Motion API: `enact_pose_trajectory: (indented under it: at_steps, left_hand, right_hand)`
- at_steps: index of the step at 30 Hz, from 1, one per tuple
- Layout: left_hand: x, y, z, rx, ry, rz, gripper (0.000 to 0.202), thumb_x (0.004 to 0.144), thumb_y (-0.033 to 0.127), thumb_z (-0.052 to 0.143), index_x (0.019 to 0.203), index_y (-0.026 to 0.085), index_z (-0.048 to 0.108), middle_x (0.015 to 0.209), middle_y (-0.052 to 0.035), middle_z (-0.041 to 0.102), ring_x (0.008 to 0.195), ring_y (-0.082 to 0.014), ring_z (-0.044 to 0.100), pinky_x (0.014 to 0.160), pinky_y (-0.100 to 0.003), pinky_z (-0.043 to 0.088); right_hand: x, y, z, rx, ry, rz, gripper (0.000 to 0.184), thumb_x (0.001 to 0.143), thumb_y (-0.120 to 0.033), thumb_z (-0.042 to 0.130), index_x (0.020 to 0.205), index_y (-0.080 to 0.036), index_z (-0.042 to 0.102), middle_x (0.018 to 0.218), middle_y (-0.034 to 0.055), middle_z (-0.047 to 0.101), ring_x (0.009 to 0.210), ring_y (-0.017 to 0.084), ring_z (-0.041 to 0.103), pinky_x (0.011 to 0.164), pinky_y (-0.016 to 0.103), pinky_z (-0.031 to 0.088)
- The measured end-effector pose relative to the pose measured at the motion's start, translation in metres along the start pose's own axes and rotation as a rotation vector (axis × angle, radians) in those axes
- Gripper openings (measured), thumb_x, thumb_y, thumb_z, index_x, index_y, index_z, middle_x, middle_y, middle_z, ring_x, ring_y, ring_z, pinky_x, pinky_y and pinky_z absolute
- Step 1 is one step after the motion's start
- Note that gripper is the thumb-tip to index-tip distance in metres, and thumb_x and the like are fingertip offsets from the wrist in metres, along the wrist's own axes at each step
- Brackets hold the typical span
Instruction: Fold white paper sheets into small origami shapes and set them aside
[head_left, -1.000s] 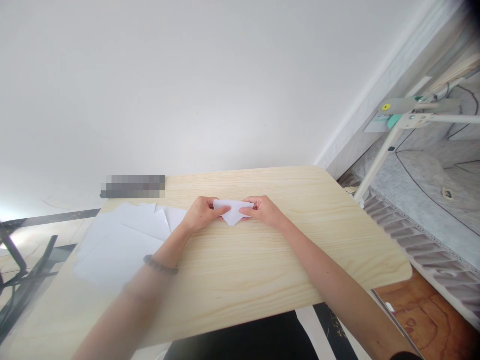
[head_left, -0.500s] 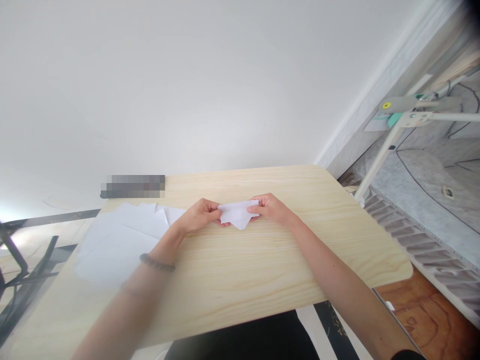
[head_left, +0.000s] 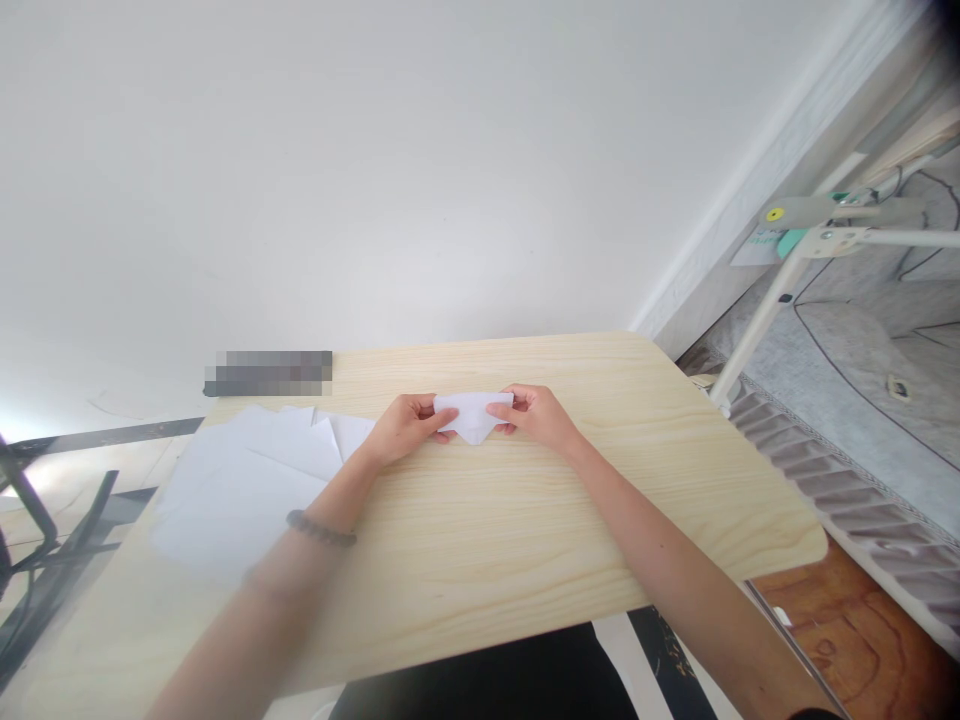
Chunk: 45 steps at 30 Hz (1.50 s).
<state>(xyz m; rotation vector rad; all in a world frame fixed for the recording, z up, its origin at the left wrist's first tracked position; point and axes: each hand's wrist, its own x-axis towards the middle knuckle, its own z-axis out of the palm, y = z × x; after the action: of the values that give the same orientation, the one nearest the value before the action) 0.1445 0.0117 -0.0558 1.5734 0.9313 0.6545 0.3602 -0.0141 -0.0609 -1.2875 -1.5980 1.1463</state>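
A small folded white paper (head_left: 472, 412) is held up between my two hands over the middle of the table. Its top edge is straight, and a pointed flap hangs down at the centre. My left hand (head_left: 409, 427) pinches the left end, thumb on the near face and fingers behind. At the right end, my right hand (head_left: 534, 415) grips it the same way, thumb in front. The fingers behind the paper are partly hidden. Loose white sheets (head_left: 240, 480) lie overlapping to the left, partly behind my left forearm.
The pale wooden table (head_left: 675, 470) stands against a white wall (head_left: 450, 180). A pixelated dark object (head_left: 268, 374) sits at its back left edge. To the right are a white metal frame (head_left: 772, 310) and a grey cushioned seat (head_left: 862, 350).
My left thumb has moved inward onto the front face of the folded paper. Both hands and the paper have shifted slightly up and left in view.
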Motion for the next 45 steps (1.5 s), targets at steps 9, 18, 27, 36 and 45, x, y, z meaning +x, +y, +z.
enact_pose_trajectory:
  at_steps: [9, 18, 27, 36, 45]
  left_hand:
    - [0.003, -0.002, -0.01, 0.358, 0.266, 0.396, 0.022, 0.077, 0.032, 0.053, 0.09, 0.018, 0.065, 0.093, -0.0059, 0.062, 0.084, -0.0161, 0.056, 0.071, -0.026, 0.046]
    - [0.002, -0.01, -0.018, 0.845, 0.094, 0.407, 0.023, 0.077, 0.031, 0.053, 0.096, 0.027, 0.066, 0.096, -0.0052, 0.055, 0.087, -0.0179, 0.05, 0.079, -0.031, 0.041]
    - [0.002, -0.004, -0.017, 0.942, 0.055, 0.44, 0.032, 0.085, 0.038, 0.039, 0.1, 0.025, 0.063, 0.088, -0.0057, 0.056, 0.086, -0.0185, 0.048, 0.079, -0.033, 0.037]
    - [0.005, -0.006, -0.011, 0.933, 0.092, 0.397, 0.033, 0.088, 0.035, 0.033, 0.101, 0.019, 0.058, 0.085, -0.0062, 0.059, 0.08, -0.018, 0.051, 0.077, -0.033, 0.037]
    - [0.004, -0.007, -0.011, 0.862, 0.04, 0.41, 0.032, 0.085, 0.038, 0.038, 0.095, 0.02, 0.063, 0.084, -0.007, 0.059, 0.082, -0.0186, 0.052, 0.077, -0.032, 0.039]
  right_hand:
    - [0.002, -0.002, 0.004, -0.327, 0.256, -0.452, 0.014, 0.078, -0.029, 0.054, 0.081, -0.02, 0.064, 0.084, 0.0042, 0.062, 0.068, 0.012, 0.054, 0.058, 0.023, 0.043]
    - [0.005, 0.009, -0.002, -0.637, 0.035, -0.475, 0.015, 0.078, -0.021, 0.053, 0.085, -0.022, 0.066, 0.09, 0.0041, 0.06, 0.087, 0.016, 0.052, 0.079, 0.031, 0.042]
    - [0.002, 0.004, -0.003, -0.589, -0.012, -0.309, 0.027, 0.085, -0.031, 0.042, 0.081, -0.018, 0.065, 0.08, 0.0034, 0.053, 0.071, 0.011, 0.05, 0.069, 0.025, 0.039]
    - [0.007, 0.008, 0.008, -0.617, 0.05, -0.339, 0.024, 0.086, -0.026, 0.039, 0.087, -0.017, 0.062, 0.08, 0.0041, 0.058, 0.077, 0.013, 0.05, 0.074, 0.027, 0.037]
    - [0.004, 0.006, 0.006, -0.593, -0.042, -0.408, 0.02, 0.08, -0.032, 0.052, 0.09, -0.02, 0.064, 0.087, 0.0037, 0.055, 0.08, 0.013, 0.051, 0.077, 0.027, 0.038]
